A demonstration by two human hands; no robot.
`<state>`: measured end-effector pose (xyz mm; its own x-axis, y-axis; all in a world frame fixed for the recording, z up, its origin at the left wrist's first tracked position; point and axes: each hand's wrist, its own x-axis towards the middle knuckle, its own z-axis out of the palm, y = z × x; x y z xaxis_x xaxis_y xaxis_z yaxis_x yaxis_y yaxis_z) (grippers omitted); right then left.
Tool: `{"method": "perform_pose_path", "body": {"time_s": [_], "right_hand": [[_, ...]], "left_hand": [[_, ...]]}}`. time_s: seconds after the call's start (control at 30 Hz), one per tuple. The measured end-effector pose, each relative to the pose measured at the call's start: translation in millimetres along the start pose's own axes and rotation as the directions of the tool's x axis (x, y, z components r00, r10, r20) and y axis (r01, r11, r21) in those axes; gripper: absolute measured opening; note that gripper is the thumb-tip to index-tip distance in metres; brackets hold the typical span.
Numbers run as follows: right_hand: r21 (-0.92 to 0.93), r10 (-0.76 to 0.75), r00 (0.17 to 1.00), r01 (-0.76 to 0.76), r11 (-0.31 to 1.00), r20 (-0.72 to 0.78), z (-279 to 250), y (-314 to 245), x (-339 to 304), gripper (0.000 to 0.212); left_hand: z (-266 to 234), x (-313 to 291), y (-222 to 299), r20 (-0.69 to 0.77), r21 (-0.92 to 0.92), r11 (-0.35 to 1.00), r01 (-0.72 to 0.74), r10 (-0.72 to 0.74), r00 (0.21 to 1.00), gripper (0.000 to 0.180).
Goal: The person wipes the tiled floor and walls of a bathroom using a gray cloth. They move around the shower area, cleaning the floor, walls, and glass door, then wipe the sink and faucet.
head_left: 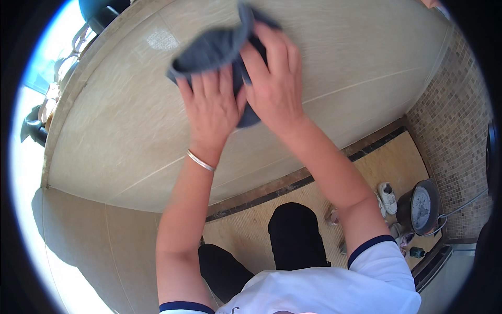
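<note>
A dark grey cloth (209, 49), bunched and partly folded, lies against the beige tiled wall (130, 115). My left hand (212, 107), with a silver bangle on its wrist, holds the cloth's lower left part, fingers stretched along it and the tips at its fold. On the cloth's right part my right hand (274, 86) grips it with bent fingers. The two hands are side by side, their thumbs close together. Motion blurs the cloth's upper end, and some of the fingertips are hidden.
A ledge (70, 89) at the left carries several dark and pale objects. Down on the right, a dark bucket (418, 206) with a wire handle stands near white shoes (387, 196) and other footwear. A small-tiled mosaic wall (452, 131) rises at the right.
</note>
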<state>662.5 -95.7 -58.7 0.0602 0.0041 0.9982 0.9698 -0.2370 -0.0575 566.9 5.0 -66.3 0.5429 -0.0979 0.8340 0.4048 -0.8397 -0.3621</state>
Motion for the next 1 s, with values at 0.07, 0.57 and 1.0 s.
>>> {"method": "perform_pose_path", "body": {"time_s": [0.07, 0.57, 1.0], "right_hand": [[0.087, -0.062, 0.989, 0.074, 0.993, -0.132, 18.8, 8.7, 27.9, 0.036], [0.166, 0.052, 0.981, -0.084, 0.982, 0.187, -24.7, 49.9, -95.4, 0.050], [0.114, 0.030, 0.998, -0.025, 0.993, -0.050, -14.0, 96.9, -37.5, 0.053]], "left_hand": [[-3.3, 37.1, -0.2, -0.143, -0.036, 0.998, 0.051, -0.055, 0.988, 0.056], [42.0, -54.4, 56.9, 0.184, -0.165, 0.979, -0.120, 0.150, 0.971, 0.057], [32.9, 31.0, 72.8, -0.015, -0.057, 0.989, -0.134, 0.134, 0.991, 0.046]]}}
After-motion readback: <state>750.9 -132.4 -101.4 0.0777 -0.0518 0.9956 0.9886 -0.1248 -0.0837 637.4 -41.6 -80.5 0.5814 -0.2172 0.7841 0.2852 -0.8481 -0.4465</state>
